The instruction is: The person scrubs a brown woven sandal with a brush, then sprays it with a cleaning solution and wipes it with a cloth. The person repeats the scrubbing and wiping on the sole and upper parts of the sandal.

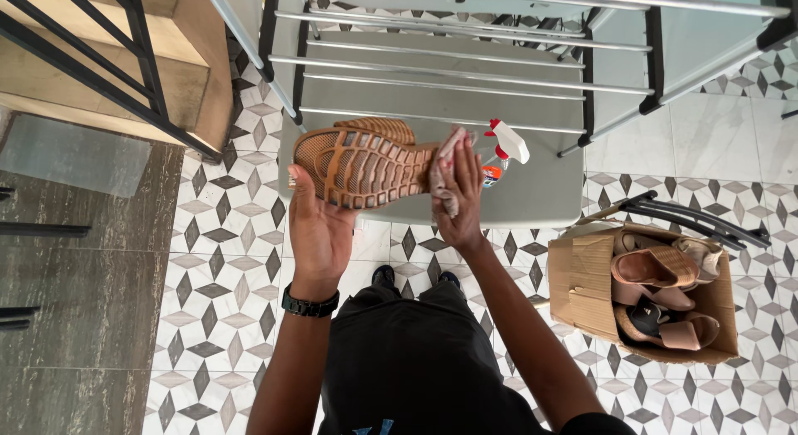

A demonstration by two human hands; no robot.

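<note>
Shoe (pixel 362 165) held sole-up over the near edge of the grey bench (pixel 532 198), just in front of the person. Left hand (pixel 318 227) cups it from below at the heel end, fingers wrapped up around the side and clamped on it. Right hand (pixel 457 194) presses a crumpled cloth (pixel 442 173) against the toe end, fingers closed over the cloth.

Handling, judged: sole is thick, ribbed rubber, so likely grippy and fairly stiff; shoe probably light enough for one hand. Best hold looks like the waist or heel, where the left palm already supports it (the toe end is taken up by the cloth). Cloth is soft and limp, bunches easily.

Around: spray bottle (pixel 501 150) with white and red trigger stands on the bench just behind the right hand, close enough to be knocked over. Metal rails (pixel 449 86) run across above the bench. Cardboard box (pixel 582 285) with several tan sandals (pixel 652 273) sits on the patterned tile floor (pixel 224 260) to the right, well apart from the hands. Black wristband (pixel 309 305) on the left wrist.
</note>
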